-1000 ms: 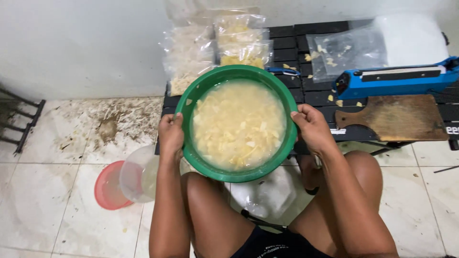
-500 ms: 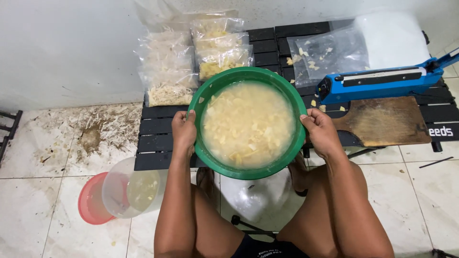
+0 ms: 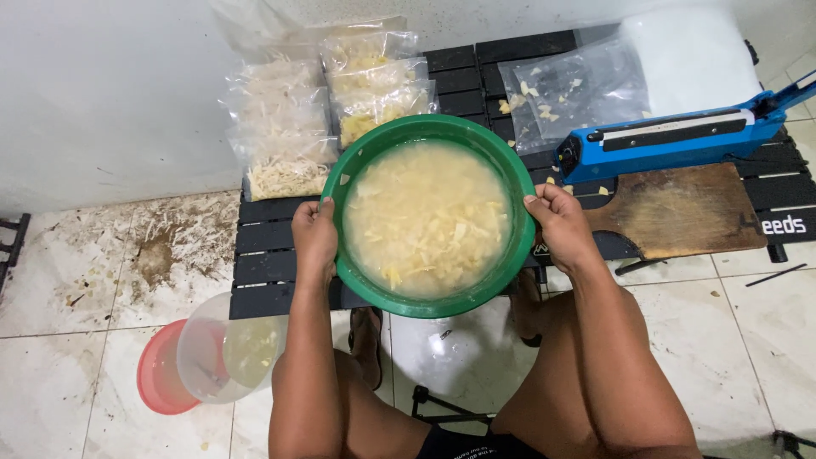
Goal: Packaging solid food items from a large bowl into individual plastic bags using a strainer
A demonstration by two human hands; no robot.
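Centrally, a person is holding a round green basin (image 3: pixel 429 132) full of cloudy water and pale yellow shreds. The left hand (image 3: pixel 314 238) is gripping its left rim, the right hand (image 3: pixel 557 223) its right rim, thumbs hooking over the edge. The basin is hanging over the near edge of a low black slatted table (image 3: pixel 272 255).

In the upper middle, clear sealed bags (image 3: pixel 285 140) of white and yellow shreds are leaning against the white wall. In the upper right, a flatter clear bag (image 3: pixel 569 89) is lying beside a blue bar-shaped heat sealer (image 3: pixel 671 140), and a brown wooden cutting board (image 3: pixel 680 208) is sitting below it. White lettering is showing on the table's right edge.

At lower left, a clear tub (image 3: pixel 225 348) is sitting on a red lid (image 3: pixel 157 378) on white floor tiles; more open tile is showing at lower right.
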